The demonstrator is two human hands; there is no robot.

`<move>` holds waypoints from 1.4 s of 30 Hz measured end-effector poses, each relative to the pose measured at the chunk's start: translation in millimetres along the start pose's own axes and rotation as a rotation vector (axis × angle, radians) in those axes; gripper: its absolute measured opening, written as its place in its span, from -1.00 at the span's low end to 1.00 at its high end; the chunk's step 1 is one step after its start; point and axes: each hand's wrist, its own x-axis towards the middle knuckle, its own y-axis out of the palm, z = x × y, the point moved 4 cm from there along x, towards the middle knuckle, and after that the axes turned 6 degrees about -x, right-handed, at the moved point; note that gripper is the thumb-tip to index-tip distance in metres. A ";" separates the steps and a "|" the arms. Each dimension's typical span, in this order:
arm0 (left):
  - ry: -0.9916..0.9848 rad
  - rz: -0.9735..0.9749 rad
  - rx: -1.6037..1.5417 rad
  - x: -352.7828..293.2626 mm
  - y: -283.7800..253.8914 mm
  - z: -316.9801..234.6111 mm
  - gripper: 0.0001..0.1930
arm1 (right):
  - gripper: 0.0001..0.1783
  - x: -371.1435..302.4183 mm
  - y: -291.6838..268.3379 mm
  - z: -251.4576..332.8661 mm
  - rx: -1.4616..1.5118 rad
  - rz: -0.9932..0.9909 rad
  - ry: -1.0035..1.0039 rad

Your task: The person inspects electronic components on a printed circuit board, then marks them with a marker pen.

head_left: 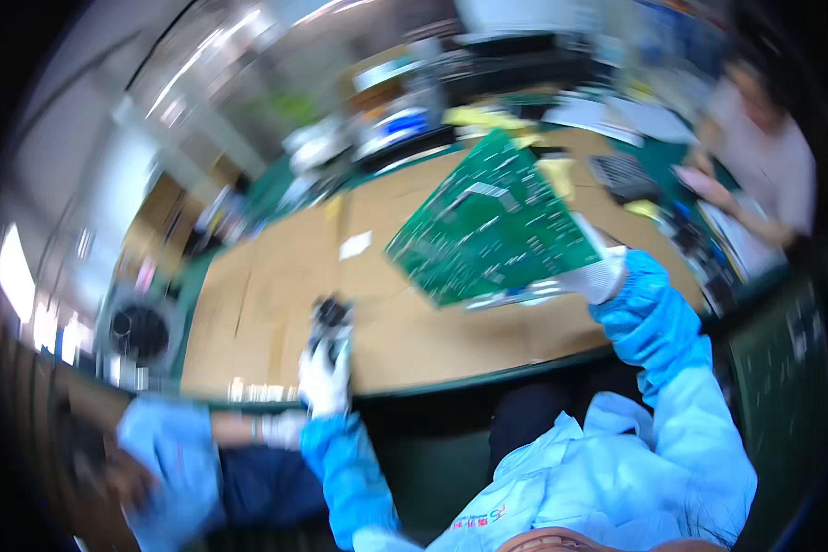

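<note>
My right hand (600, 274), in a white glove, grips a large green circuit board (497, 225) by its lower right edge. The board is tilted up above the cardboard-covered table, its face dotted with small parts. A silvery strip (515, 294) runs along its lower edge. Near the table's front edge, my gloved left hand (326, 375) is closed on a small black and silver object (332, 317), whose kind is too blurred to make out. Blue sleeve covers reach up both forearms.
Brown cardboard (258, 304) covers the table, with a small white paper (355, 245) on it. Boxes and papers (616, 120) line the back. A co-worker (170, 469) sits close at left, another person (754, 156) at far right. A dark tray (624, 177) lies right of the board.
</note>
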 end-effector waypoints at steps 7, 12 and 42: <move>-0.016 0.014 0.069 19.4 0.1 53.1 -0.57 | -0.51 -116.2 -121.9 -6.8 0.385 0.159 -0.455; -0.734 0.293 -1.468 28.7 -52.8 -21.6 -0.61 | -0.55 -248.7 -164.0 18.6 0.336 -0.568 -0.468; 0.887 1.089 -1.097 -214.5 100.0 -649.8 -0.76 | -0.54 -708.1 -282.5 28.9 -2.047 -1.489 0.730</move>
